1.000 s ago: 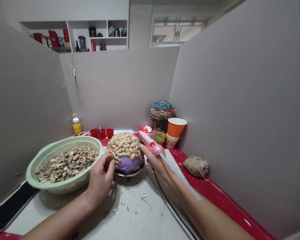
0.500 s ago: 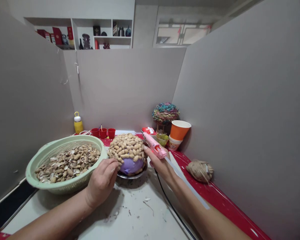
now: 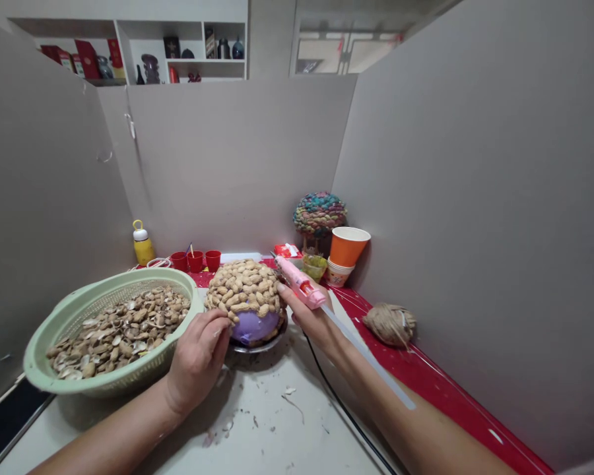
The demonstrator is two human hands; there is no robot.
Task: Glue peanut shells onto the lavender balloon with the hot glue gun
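The right hand (image 3: 311, 318) grasps a pink plastic glue gun (image 3: 297, 278); whether the left hand (image 3: 198, 361), fingers curled, holds anything cannot be told. Between the 2, a purple, peanut-covered dome (image 3: 243, 291) sits on a round metal dish (image 3: 258, 348) toward the red-and-white counter's (image 3: 272, 389) far edge.

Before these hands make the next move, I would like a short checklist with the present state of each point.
1. Pink glue gun held in the right hand: ok.
2. Glue stick loaded: ok, it sticks out of the gun's back end.
3. Left hand pinching a shell: cannot tell; its fingertips are hidden at the lower left of the peanut-covered dome.
4. Purple surface fully covered: not ok, a patch shows at the front.
5. Shells near the left hand: ok, many lie in the green basket beside it.
6. Black cord away from the left hand: ok.
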